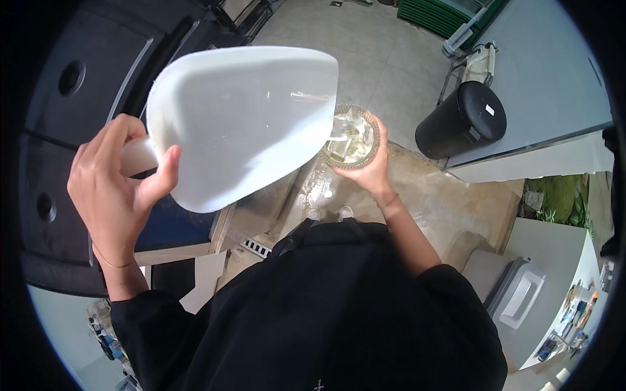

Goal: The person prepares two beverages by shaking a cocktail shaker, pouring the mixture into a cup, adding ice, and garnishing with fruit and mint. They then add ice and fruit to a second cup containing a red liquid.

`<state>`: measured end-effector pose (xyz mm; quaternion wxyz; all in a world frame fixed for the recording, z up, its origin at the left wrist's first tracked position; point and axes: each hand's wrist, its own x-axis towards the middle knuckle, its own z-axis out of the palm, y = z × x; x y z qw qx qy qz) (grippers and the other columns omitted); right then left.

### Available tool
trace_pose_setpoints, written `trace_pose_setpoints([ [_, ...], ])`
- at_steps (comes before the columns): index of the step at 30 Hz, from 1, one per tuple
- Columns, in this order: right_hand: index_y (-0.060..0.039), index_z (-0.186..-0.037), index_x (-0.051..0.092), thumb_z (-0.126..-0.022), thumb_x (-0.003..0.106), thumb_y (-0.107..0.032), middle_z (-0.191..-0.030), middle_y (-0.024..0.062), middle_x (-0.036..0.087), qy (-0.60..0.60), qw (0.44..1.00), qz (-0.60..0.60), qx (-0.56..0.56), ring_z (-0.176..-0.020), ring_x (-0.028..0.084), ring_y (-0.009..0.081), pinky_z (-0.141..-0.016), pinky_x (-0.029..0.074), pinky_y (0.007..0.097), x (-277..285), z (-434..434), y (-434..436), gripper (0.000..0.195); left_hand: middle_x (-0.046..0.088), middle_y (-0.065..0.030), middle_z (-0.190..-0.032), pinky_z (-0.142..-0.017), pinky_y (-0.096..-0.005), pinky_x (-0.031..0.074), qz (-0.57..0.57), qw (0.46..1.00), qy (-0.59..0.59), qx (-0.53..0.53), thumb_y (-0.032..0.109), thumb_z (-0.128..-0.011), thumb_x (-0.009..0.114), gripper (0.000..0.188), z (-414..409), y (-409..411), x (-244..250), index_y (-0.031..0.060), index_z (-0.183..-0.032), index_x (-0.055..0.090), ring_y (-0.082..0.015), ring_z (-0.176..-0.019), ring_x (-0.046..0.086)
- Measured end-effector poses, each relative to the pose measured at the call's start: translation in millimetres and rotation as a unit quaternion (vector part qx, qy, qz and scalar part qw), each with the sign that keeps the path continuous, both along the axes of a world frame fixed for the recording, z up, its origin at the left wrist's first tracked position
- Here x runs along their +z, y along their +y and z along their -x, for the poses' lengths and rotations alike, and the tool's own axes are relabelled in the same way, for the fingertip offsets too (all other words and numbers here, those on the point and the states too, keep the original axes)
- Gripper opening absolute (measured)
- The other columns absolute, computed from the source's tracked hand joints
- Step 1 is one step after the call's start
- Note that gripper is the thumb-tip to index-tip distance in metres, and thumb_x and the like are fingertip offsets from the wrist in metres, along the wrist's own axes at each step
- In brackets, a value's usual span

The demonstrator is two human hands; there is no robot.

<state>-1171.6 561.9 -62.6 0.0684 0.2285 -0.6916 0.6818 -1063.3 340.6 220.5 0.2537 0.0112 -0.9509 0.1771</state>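
A large white scoop fills the upper left of the view, its handle gripped by my left hand. The scoop's bowl looks bare apart from small wet-looking specks. Its right edge overlaps the rim of a ribbed clear glass, which my right hand holds around its far right and near side. Ice pieces sit inside the glass; whether there is liquid among them I cannot tell. The glass's left edge is hidden behind the scoop.
Black molded equipment stands at the left, beside an opening with a dark blue interior. A black bin stands at the right by a pale panel. The floor is wet near my shoes. A lidded container is at the lower right.
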Motion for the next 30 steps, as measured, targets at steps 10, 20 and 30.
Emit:
trace_pose_setpoints([
  [10, -0.0011, -0.129, 0.028, -0.047, 0.086, -0.014, -0.126, 0.0126, 0.038, 0.039, 0.998, 0.04, 0.014, -0.114, 0.045, 0.0227, -0.097, 0.04, 0.0349, 23, -1, 7, 0.101, 0.055, -0.008, -0.062, -0.053, -0.0301, 0.042, -0.477, 0.848, -0.097, 0.209, 0.046, -0.084, 0.053, 0.046, -61, -78, -109, 0.0005, -0.08, 0.061, -0.0134, -0.057, 0.052],
  [20, -0.003, -0.132, 0.025, -0.043, 0.087, -0.028, -0.127, 0.0133, 0.036, 0.048, 0.99, -0.113, 0.071, -0.119, 0.038, 0.0268, -0.102, 0.031, 0.0396, 17, -50, 7, 0.111, 0.062, -0.0106, -0.105, -0.087, -0.0414, 0.043, -0.404, 0.833, -0.074, 0.371, 0.056, -0.076, 0.054, 0.052, -85, -214, -342, 0.0169, -0.111, 0.059, -0.0286, -0.101, 0.057],
  [30, -0.002, -0.132, 0.023, -0.042, 0.086, -0.038, -0.13, 0.0142, 0.033, -0.046, 0.93, -0.12, 0.344, -0.121, 0.036, 0.028, -0.103, 0.028, 0.0416, -16, -177, -108, 0.116, 0.049, -0.0155, -0.125, -0.095, -0.037, 0.04, -0.634, 0.772, 0.03, -0.008, 0.031, -0.067, 0.075, 0.078, -260, -118, -235, 0.0045, -0.13, 0.039, -0.0277, -0.11, 0.052],
])
